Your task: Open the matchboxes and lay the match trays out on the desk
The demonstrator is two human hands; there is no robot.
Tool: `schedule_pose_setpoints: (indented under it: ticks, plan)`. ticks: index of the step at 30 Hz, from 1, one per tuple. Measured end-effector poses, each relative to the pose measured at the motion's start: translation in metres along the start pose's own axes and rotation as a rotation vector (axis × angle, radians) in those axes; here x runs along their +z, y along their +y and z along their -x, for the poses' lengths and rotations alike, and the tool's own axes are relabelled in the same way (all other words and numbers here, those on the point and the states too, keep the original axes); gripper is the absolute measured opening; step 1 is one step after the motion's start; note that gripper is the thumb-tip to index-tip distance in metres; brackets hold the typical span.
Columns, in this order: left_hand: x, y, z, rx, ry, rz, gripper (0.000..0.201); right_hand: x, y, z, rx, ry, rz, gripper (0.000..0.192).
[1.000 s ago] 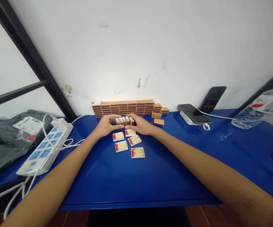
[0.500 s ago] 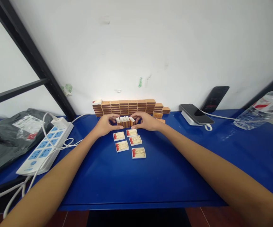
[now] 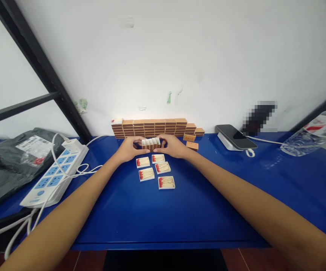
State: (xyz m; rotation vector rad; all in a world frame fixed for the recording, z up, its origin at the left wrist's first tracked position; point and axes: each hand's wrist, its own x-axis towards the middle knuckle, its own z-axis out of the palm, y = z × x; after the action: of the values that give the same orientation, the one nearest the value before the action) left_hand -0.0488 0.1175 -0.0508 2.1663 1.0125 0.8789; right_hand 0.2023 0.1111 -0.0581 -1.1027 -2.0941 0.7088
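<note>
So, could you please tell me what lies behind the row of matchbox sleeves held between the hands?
A stacked wall of matchboxes stands behind the sleeves; the hands hide its lowest part.

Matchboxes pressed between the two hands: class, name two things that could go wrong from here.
1. The left hand and right hand squeeze a short row of upright matchboxes from its ends; uneven pressure might buckle it.
2. Five open trays of matches lie just in front of the hands; a slipping box or a wrist could scatter them.
</note>
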Motion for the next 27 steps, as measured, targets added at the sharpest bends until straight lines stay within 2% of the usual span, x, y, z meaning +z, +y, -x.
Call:
schedule_pose_setpoints:
  ticks: [11, 15, 18, 21, 23, 25, 27]
  plan:
    - [0.004, 0.000, -0.003, 0.004, -0.024, 0.063, 0.048, 0.002, 0.004, -0.001, 0.035, -0.050, -0.026, 0.043]
    - [0.002, 0.002, -0.002, -0.041, 0.004, 0.059, 0.061, -0.002, 0.002, 0.000, 0.061, -0.064, -0.056, 0.055]
    - [-0.003, 0.004, 0.000, -0.070, 0.048, 0.044, 0.072, -0.022, -0.006, 0.004, 0.080, -0.053, -0.053, 0.064]
    - [-0.012, 0.009, 0.003, -0.073, 0.093, 0.041, 0.073, -0.058, -0.015, 0.017, 0.066, -0.056, 0.077, 0.049]
    - [-0.017, 0.016, 0.006, -0.048, 0.166, -0.011, 0.066, -0.083, -0.014, 0.033, 0.097, -0.065, 0.195, 0.040]
    - [-0.019, 0.027, 0.011, 0.040, 0.267, -0.180, 0.050, -0.100, -0.007, 0.050, 0.202, -0.066, 0.328, 0.036]
    - [-0.019, 0.041, 0.017, 0.210, 0.353, -0.450, 0.035, -0.107, 0.005, 0.064, 0.272, -0.047, 0.470, 0.036]
